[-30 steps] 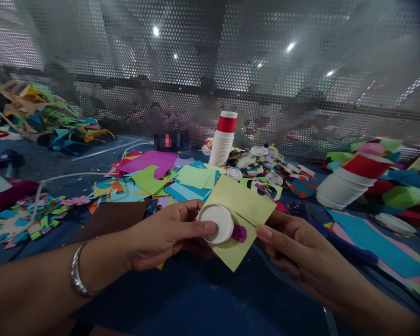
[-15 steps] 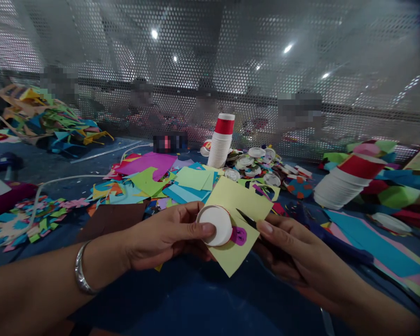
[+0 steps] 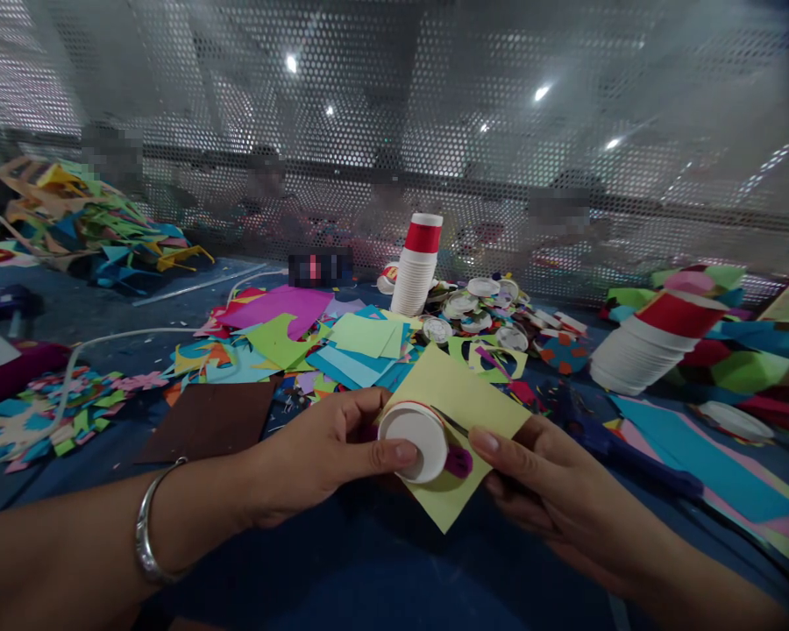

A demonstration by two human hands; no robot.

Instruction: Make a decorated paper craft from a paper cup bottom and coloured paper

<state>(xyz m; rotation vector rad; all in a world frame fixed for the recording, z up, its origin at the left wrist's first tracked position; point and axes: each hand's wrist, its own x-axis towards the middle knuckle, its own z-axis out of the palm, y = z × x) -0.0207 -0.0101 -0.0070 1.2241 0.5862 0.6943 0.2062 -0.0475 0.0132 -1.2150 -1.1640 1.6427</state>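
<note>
My left hand is closed on a shallow round white piece that looks like a paper cup's bottom. The thumb presses it flat on a sheet of pale yellow paper, whose underside the other fingers support. A small purple piece with dark marks shows at the round piece's right edge. My right hand pinches a thin dark pointed tool over the paper, its tip at the round piece's upper right rim. Most of the tool is hidden by the hand, so its kind is unclear.
Coloured paper and a brown sheet lie ahead. Stacked paper cups stand upright and lean at right. Cut round pieces are heaped behind. A blue corded tool, perhaps a glue gun, lies beside my right hand.
Both hands and the yellow paper have shifted slightly right and down. The dark tool's tip has moved left to the round piece's rim, and less of the tool shows.
</note>
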